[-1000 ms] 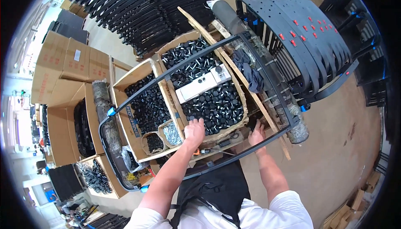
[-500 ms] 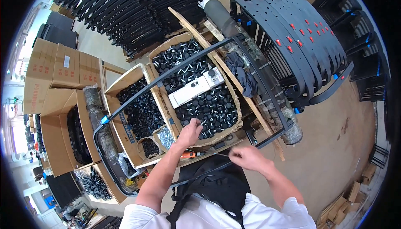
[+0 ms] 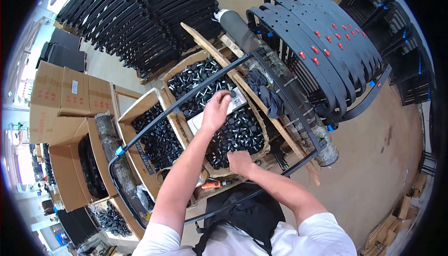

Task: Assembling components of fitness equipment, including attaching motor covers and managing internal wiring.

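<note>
Left hand (image 3: pixel 215 111): reaches out over the right-hand cardboard box (image 3: pixel 261 151), fingers curled down onto the white flat tray (image 3: pixel 238 101) that lies on top of the black parts. Fingertips rest on the tray's near end; whether they grip it or only press on it cannot be told.

Right hand (image 3: pixel 240 161): loosely closed, knuckles up, at the near edge of the same box, resting among the black fittings (image 3: pixel 238 132) there. Whether it has hold of one is hidden by the hand itself.

Black fittings: small knob-like pieces, heaped, filling the right-hand box from edge to edge; some at the far end show pale metal studs.

Second cardboard box (image 3: pixel 140 109): just beside the first on the person's left, also filled with small black parts.

Black tube frame (image 3: pixel 196 92): a large bent hoop lying across both boxes, one long side passing under the left forearm, a blue clip at its left corner, its near side running under the right forearm.

Orange-handled tool (image 3: pixel 215 185): on the work surface just before the near edge of the boxes, between the two forearms.

Dark cloth (image 3: pixel 266 92): draped over the wooden slat at the right edge of the right-hand box.

Stacked black curved frames (image 3: pixel 322 46): beyond the boxes on the right, several bearing red tags.

Closed cartons (image 3: pixel 65 97): stacked at far left.
</note>
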{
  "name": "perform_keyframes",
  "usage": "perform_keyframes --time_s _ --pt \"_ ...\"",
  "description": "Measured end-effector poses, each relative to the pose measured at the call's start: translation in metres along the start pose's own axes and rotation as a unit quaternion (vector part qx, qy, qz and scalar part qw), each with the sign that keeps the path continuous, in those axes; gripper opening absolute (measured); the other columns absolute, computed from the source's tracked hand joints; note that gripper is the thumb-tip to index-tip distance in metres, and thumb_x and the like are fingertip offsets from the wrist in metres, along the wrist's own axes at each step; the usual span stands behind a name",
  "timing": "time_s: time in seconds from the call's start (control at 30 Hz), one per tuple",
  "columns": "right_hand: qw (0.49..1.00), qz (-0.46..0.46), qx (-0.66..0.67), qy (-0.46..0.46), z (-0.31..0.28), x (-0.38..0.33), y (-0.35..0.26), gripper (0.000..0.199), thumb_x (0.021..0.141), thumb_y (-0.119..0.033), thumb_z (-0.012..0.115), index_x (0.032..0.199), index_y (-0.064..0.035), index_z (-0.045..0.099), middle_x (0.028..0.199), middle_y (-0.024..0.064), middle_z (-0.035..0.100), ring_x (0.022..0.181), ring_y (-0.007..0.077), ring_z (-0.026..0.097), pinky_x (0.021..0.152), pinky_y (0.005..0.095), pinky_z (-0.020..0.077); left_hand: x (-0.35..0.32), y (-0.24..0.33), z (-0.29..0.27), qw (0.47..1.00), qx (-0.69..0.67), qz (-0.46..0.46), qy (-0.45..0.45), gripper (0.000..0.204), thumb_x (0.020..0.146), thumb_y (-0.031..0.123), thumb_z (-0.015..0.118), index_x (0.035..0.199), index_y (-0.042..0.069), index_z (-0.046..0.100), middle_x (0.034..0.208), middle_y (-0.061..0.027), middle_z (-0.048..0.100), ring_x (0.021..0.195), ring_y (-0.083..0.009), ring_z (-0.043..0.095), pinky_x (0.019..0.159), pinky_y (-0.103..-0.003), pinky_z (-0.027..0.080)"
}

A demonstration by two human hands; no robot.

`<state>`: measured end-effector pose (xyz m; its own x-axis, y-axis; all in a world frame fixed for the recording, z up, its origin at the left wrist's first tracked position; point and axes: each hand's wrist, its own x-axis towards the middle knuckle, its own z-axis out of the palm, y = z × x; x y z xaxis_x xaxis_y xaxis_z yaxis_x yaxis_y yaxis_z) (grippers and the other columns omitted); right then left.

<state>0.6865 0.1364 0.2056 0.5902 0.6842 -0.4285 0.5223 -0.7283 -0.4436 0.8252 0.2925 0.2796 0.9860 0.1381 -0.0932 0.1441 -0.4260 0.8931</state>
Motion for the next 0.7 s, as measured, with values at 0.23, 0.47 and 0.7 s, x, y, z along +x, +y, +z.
perform_keyframes --time_s 0.23,0.47,0.7 --pt "0.934 0.043 0.314 0.163 -0.068 -0.076 0.039 0.034 0.096 -0.023 0.062 0.123 -0.007 0.072 0.113 0.0195 0.068 0.102 0.0366 0.068 0.09 0.047 0.0558 0.129 0.049 0.039 0.994 0.02 0.096 0.042 0.037 0.102 0.022 0.064 0.134 0.003 0.065 0.12 -0.0153 0.073 0.108 -0.0263 0.071 0.097 -0.036 0.053" --pt "0.855 0.114 0.462 0.204 -0.1 -0.169 0.066 0.029 0.09 -0.011 0.07 0.119 -0.0075 0.073 0.108 0.0095 0.06 0.096 0.0222 0.064 0.081 0.033 0.0546 0.187 0.03 0.064 0.99 0.071 0.125 0.002 0.034 0.102 0.024 0.065 0.129 0.004 0.068 0.117 -0.0148 0.075 0.109 -0.0263 0.072 0.098 -0.035 0.053" --pt "0.811 0.186 0.498 0.245 -0.099 -0.205 0.078 0.03 0.089 -0.003 0.068 0.119 -0.0037 0.073 0.119 0.0077 0.063 0.103 0.0157 0.063 0.081 0.0286 0.0553 0.184 0.023 0.058 0.968 0.076 0.235 -0.041 0.032 0.102 0.014 0.06 0.134 0.014 0.068 0.122 -0.0138 0.069 0.114 -0.0302 0.066 0.1 -0.035 0.051"
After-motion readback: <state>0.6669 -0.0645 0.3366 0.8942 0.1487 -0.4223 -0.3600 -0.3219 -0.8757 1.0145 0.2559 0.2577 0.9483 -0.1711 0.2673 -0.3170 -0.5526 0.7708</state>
